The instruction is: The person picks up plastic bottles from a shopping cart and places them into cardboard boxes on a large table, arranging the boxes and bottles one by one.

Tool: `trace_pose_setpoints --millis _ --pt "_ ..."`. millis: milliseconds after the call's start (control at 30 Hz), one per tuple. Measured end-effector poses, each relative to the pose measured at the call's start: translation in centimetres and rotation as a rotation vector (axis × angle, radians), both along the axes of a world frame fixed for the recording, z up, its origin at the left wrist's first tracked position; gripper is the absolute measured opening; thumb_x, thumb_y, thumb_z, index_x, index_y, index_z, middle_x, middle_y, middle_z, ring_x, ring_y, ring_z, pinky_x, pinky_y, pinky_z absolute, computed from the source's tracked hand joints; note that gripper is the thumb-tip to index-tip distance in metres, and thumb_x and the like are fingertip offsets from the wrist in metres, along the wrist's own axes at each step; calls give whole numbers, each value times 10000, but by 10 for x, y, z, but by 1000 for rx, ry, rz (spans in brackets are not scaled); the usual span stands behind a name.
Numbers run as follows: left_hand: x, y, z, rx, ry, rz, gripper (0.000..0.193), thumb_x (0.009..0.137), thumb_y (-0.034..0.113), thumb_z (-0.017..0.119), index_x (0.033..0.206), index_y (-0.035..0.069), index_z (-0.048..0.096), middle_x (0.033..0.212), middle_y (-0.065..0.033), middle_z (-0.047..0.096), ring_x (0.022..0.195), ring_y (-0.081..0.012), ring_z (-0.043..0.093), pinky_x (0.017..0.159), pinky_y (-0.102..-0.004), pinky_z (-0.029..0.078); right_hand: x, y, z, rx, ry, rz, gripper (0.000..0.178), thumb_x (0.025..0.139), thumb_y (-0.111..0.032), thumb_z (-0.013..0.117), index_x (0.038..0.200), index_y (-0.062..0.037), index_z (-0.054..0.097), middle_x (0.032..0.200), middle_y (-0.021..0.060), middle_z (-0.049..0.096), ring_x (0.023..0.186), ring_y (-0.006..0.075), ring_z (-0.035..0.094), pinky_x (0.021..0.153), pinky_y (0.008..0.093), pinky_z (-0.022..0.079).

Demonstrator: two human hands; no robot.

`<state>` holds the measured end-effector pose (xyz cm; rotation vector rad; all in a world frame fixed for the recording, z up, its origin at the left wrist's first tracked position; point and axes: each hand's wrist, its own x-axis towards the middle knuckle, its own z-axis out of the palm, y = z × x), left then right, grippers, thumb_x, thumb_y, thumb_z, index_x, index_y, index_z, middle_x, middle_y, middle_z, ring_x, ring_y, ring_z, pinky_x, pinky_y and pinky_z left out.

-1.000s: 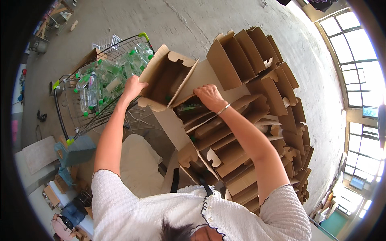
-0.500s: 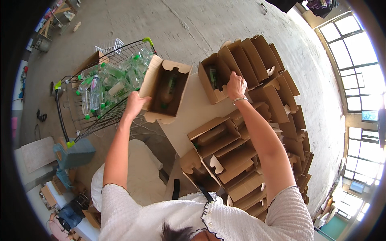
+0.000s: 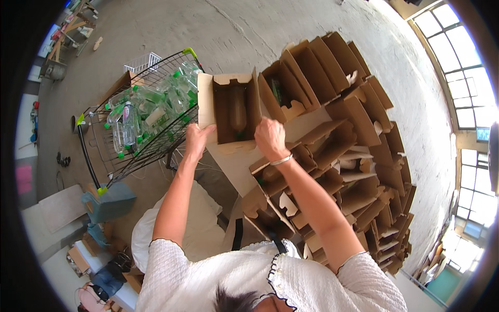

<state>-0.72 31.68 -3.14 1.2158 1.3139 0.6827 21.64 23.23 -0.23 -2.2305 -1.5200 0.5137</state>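
Observation:
An open brown cardboard box (image 3: pixel 223 104) stands between my hands, with one clear plastic bottle (image 3: pixel 237 110) lying inside, its green cap toward me. My left hand (image 3: pixel 197 140) pinches the box's pale outer flap near its lower left corner. My right hand (image 3: pixel 271 138) is closed at the lower right edge of the same box. Right beside it is another open box (image 3: pixel 286 91) with a green-labelled bottle (image 3: pixel 276 92) in it. The pale tabletop (image 3: pixel 228 166) shows below my box.
To the left, a black wire shopping cart (image 3: pixel 150 151) with green corners holds many green-capped bottles (image 3: pixel 150 93). Rows of open cardboard boxes (image 3: pixel 358 114) crowd the table's right side. A white cloth-covered bundle (image 3: pixel 192 223) and a blue-grey plastic container (image 3: pixel 112 203) are at the lower left.
My right hand has left the neighbouring box and come down to the right edge of the box in front of me. That box now stands straighter, close beside the others.

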Motion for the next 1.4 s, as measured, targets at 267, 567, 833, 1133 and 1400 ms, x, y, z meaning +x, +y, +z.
trace_pose_setpoints --millis 267,567,833,1133,1400 --pt "103 -75 -1 -216 -191 188 215 900 73 664 1058 -71 645 988 -75 641 853 -147 618 842 -343 550 91 2 9 -98 -179 65 148 869 -117 583 940 -12 659 861 227 689 886 386 673 781 477 526" --pt "60 -125 15 -219 -92 -263 606 932 365 680 1309 -85 532 1318 -167 569 1211 -236 548 1074 -366 407 164 -141 22 540 77 -752 442 861 -113 675 1278 -28 555 1153 163 640 1014 311 641 824 373 527" --pt "83 -162 -27 285 472 -543 260 879 132 673 1071 -42 696 920 -249 702 875 -412 672 782 -429 512 218 -151 -39 -208 346 -909 265 796 -123 573 883 114 654 891 318 687 951 443 683 842 453 550" --pt "64 -157 -20 234 512 -578 278 925 166 663 1021 -94 663 806 -253 674 719 -384 638 711 -424 483 255 -121 -5 -51 -22 -309 276 780 -89 550 1012 24 650 1022 259 686 1014 443 637 891 491 508" --pt "141 -195 71 705 432 -483 407 932 75 614 1334 29 571 1445 -156 488 1382 -344 402 1140 -452 341 291 -127 -16 -146 335 -330 323 879 -283 618 1013 -2 705 972 210 718 969 345 684 851 429 536"
